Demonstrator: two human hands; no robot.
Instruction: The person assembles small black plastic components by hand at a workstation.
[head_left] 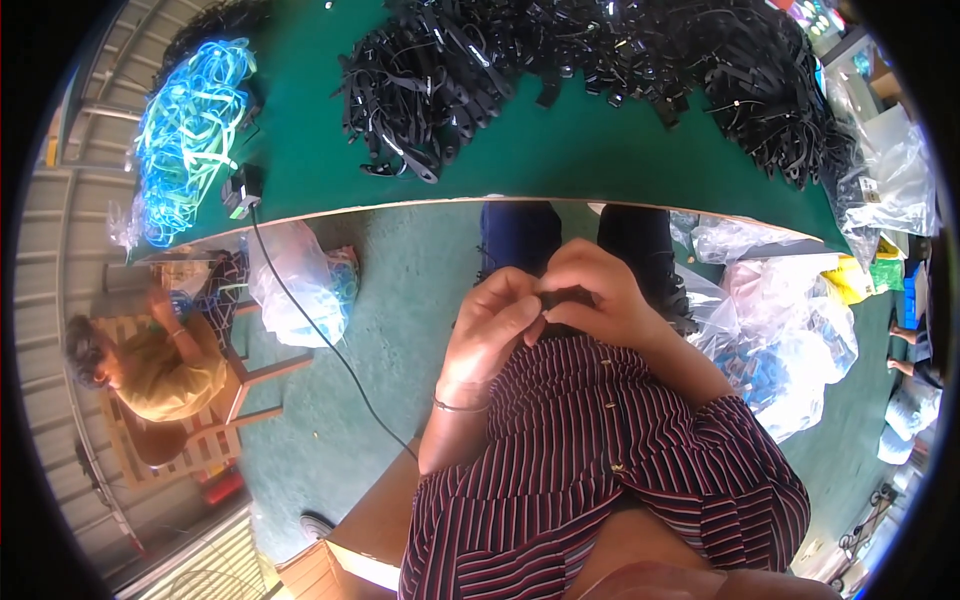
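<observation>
My left hand [492, 322] and my right hand [602, 298] meet above my lap, just short of the table's near edge. Both are closed, thumbs and fingertips pinched together on a small black piece [552, 298]. Fingers cover most of it, so its exact kind does not show. Beyond my hands, on the green table [560, 150], lies a heap of black straps [425, 95] with loops and small fittings. More black straps [765, 105] are piled to the right, and small black buckle-like parts [625, 60] lie between the heaps.
Blue and pale green straps [190, 140] lie at the table's left end, near a small black box [241, 190] whose cable [325, 340] runs down toward me. Plastic bags [790, 340] crowd the right side; another bag [295, 290] is at left. A person [165, 365] sits at far left.
</observation>
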